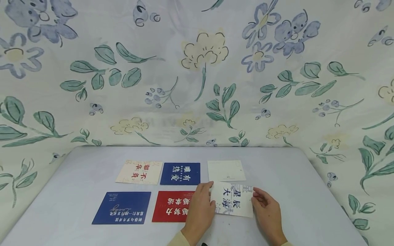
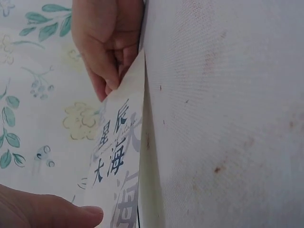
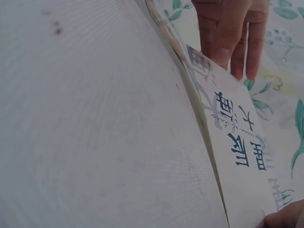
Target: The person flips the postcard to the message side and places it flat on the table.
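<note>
Both hands hold a white card with dark blue characters and pale grey lettering, one hand at each side edge. My left hand pinches its left edge, the thumb lying on the printed face. The right hand grips the opposite edge between thumb and fingers. In the left wrist view the card slants close over the table. In the right wrist view its near edge runs just above the tabletop. A red card with white characters lies partly hidden under the left hand and forearm.
Behind the held card lies a plain cream card. To its left are a blue card with white characters and a white card with red characters. Another blue card lies front left on the white table. A floral cloth hangs behind.
</note>
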Demonstrator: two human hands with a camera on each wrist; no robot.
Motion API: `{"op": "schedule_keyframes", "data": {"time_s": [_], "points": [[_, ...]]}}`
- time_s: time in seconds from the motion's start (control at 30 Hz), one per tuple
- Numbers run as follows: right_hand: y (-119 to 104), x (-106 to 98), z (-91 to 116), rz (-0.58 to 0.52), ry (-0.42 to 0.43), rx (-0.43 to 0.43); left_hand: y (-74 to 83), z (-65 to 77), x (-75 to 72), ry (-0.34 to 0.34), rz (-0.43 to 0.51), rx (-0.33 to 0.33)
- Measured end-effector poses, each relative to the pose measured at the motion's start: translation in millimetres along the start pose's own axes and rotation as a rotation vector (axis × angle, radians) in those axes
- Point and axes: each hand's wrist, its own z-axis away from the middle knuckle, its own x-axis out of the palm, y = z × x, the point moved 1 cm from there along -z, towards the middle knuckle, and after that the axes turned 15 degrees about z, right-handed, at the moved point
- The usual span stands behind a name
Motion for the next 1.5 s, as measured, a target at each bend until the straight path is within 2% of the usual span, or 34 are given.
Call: {"op": "schedule_keyframes", "data": {"time_s": [0.23,0.63,1.1,1.5], "points": [[-0.3,0.8,0.4,0.011,0.032,-0.012,0.0,-1.3,0.8,0.008,0.026,-0.021],[0.2,-2.5,2.2,-0.031,0.046,-0.040,0.4,-0.4,0.7,0.024,0.045,0.004],[-2.1,-3.3,3.5,-0.061,0.147,-0.042,1.0,-1.6,2.1,0.042,0.082,-0.008],[-3.7,-4.8,4.7,-0.116,0.157,-0.063,2.0,0.0,1.3,0.051,0.101,0.037]]}}
